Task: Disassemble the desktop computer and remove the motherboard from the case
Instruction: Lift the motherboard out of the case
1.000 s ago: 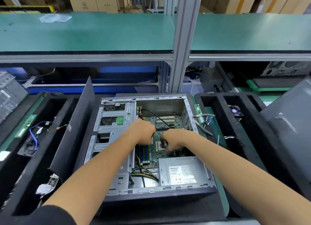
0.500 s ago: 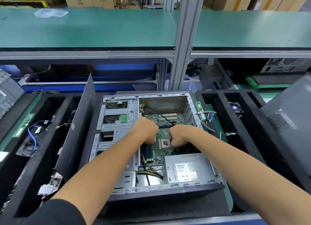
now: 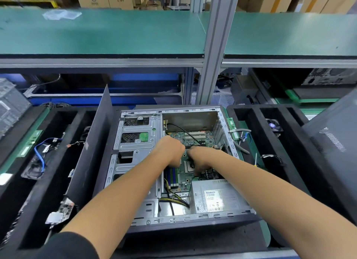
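Both hands, left (image 3: 172, 150) and right (image 3: 201, 160), curl down onto the motherboard (image 3: 195, 137) inside the case (image 3: 135, 142), likely freeing it. Can't tell what they grip.

Green motherboard (image 3: 195, 137), silver-grey case (image 3: 135, 148)

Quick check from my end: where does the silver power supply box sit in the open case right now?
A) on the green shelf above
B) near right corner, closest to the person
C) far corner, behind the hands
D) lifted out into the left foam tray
B: the power supply lies inside the case at its near right corner, in front of the right hand over the motherboard.
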{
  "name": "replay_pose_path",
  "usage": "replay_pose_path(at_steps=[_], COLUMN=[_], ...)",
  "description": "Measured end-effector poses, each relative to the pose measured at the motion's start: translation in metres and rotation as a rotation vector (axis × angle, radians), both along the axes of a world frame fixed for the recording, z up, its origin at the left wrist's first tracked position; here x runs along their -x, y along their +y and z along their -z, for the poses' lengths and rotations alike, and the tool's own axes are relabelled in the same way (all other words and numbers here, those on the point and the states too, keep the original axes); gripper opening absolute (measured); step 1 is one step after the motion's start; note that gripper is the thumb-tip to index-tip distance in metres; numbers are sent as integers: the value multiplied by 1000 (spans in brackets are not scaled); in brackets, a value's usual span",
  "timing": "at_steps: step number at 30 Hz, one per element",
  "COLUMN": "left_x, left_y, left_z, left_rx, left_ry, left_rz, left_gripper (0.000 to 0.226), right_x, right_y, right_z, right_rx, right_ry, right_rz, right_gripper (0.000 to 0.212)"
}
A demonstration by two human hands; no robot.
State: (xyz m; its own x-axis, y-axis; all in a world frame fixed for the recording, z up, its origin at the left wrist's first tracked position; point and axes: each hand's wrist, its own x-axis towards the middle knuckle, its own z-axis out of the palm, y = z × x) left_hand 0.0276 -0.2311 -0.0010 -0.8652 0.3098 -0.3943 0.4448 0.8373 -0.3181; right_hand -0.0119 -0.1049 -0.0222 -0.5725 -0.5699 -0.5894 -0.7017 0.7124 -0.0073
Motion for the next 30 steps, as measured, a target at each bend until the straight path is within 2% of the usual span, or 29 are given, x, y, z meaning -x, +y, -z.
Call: replay_pose_path(at_steps=[3,9,13,25,30], left_x=[1,3,3,2,2], left_y=[-1,-1,0,2,3], left_z=[2,2,2,0,0], left_rx=[-45,-76,-54,-12,5], left_ry=[16,43,40,30,20], left_rz=[-9,10,14,21,18], left_gripper=[21,25,26,30,29], right_x=[-2,-3,-2,7,10], right_y=[-4,-5,-4,-2,-2], right_z=[5,4,6,19,23], right_rx=[-11,-18,2,45,81], right_ry=[33,70,31,-65,-146], right_rz=[-37,-50,-9,96,212], right_gripper=[75,46,41,58,82])
